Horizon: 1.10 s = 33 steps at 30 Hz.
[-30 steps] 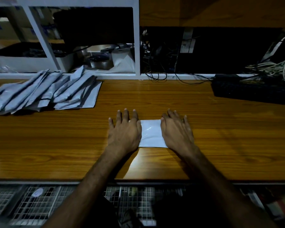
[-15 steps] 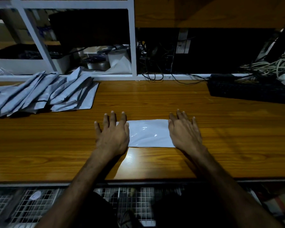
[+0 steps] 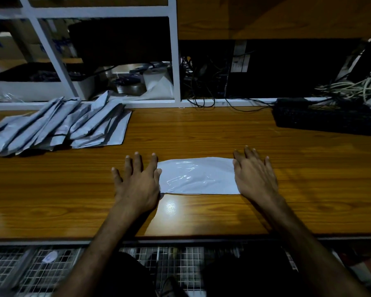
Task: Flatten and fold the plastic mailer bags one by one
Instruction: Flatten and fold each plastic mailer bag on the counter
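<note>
A folded white plastic mailer bag lies flat on the wooden table, near its front edge. My left hand lies palm down with spread straight fingers over the bag's left end. My right hand lies flat in the same way over the bag's right end. The glossy middle of the bag shows between them, slightly wrinkled. A pile of several grey mailer bags sits at the table's back left.
A black keyboard lies at the back right, with tangled cables behind it. A white shelf frame with clutter stands along the table's back. Wire mesh baskets sit below the front edge.
Both hands have slid apart along the bag, the left one leftward and the right one rightward. More of the bag's middle shows now.
</note>
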Available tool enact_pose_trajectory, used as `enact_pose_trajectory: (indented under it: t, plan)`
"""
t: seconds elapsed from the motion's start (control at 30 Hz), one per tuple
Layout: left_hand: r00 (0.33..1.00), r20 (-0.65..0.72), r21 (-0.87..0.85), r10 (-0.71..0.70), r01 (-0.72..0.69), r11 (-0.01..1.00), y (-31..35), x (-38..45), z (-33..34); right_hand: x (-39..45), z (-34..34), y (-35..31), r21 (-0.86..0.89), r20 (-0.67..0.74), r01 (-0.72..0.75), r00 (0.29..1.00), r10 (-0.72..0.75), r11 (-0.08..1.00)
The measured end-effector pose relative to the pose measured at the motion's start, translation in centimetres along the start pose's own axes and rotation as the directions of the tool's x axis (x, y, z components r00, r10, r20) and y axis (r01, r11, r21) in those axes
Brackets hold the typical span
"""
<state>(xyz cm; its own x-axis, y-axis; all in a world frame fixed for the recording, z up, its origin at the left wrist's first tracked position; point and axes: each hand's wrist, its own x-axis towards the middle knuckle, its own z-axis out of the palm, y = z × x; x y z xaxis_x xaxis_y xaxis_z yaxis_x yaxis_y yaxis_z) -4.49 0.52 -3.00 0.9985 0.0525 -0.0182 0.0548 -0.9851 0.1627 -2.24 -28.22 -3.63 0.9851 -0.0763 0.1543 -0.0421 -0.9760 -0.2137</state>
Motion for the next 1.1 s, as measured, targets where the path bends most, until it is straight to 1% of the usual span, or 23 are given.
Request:
enact_pose_trajectory:
  t: [0.17, 0.27, 0.37, 0.43, 0.47, 0.5, 0.53, 0.63, 0.7, 0.77, 0.8, 0.9, 1.0, 1.1]
  plan:
    - [1.000, -0.024, -0.011, -0.001, 0.000, 1.000, -0.9, -1.2, 0.2, -0.5, -0.2, 0.7, 0.055, -0.054, -0.034, 0.998, 0.037, 0.998]
    - [0.996, -0.092, -0.002, 0.019, -0.019, 1.000, -1.5, -1.8, 0.3, -0.9, -0.3, 1.2, 0.110, -0.098, -0.040, 0.994, 0.051, 0.993]
    - [0.983, -0.184, 0.004, 0.021, -0.021, 1.000, -2.1, -2.5, 0.5, -1.5, -0.7, 1.7, 0.228, -0.143, -0.016, 0.988, 0.049, 0.973]
    - [0.966, -0.258, -0.060, 0.011, -0.028, 0.998, -2.3, -2.8, 0.5, -2.1, -1.2, 1.9, 0.351, -0.153, 0.008, 0.987, 0.049, 0.936]
    - [0.961, -0.276, -0.123, 0.009, -0.045, 0.991, -2.3, -2.8, 0.5, -2.3, -1.4, 2.0, 0.398, -0.130, 0.016, 0.991, 0.039, 0.917]
    - [0.965, -0.261, -0.199, 0.012, -0.066, 0.978, -2.2, -2.7, 0.4, -2.5, -1.6, 1.9, 0.423, -0.084, 0.024, 0.996, 0.013, 0.906]
    - [0.976, -0.214, -0.272, 0.031, -0.090, 0.958, -2.1, -2.4, 0.3, -2.6, -1.8, 1.8, 0.421, -0.031, 0.032, 0.999, -0.021, 0.907]
    - [0.986, -0.076, -0.426, 0.149, -0.167, 0.889, -1.6, -1.2, -0.2, -2.0, -1.9, 1.3, 0.309, 0.082, 0.109, 0.987, -0.141, 0.945]
    - [0.981, -0.025, -0.460, 0.190, -0.180, 0.870, -1.1, 0.0, -0.6, -1.3, -1.7, 1.2, 0.272, 0.095, 0.171, 0.974, -0.203, 0.947]
    - [0.977, 0.022, -0.422, 0.213, -0.185, 0.888, -0.8, 1.3, -1.0, -0.8, -1.7, 1.4, 0.297, 0.095, 0.196, 0.968, -0.234, 0.934]
    - [0.975, 0.045, -0.436, 0.219, -0.178, 0.882, -0.7, 1.7, -1.3, -0.6, -1.6, 1.6, 0.317, 0.093, 0.204, 0.965, -0.244, 0.926]
    - [0.964, 0.056, -0.571, 0.261, -0.184, 0.800, -0.4, 2.8, -2.6, -0.5, -1.7, 1.8, 0.379, 0.074, 0.218, 0.961, -0.265, 0.899]
    - [0.959, 0.054, -0.637, 0.277, -0.180, 0.750, -0.1, 3.1, -3.3, -0.7, -1.9, 1.8, 0.444, 0.074, 0.195, 0.965, -0.253, 0.874]
    - [0.964, -0.032, -0.644, 0.263, -0.221, 0.733, 0.3, 2.9, -3.1, -0.9, -2.0, 1.7, 0.512, 0.062, 0.180, 0.967, -0.245, 0.840]
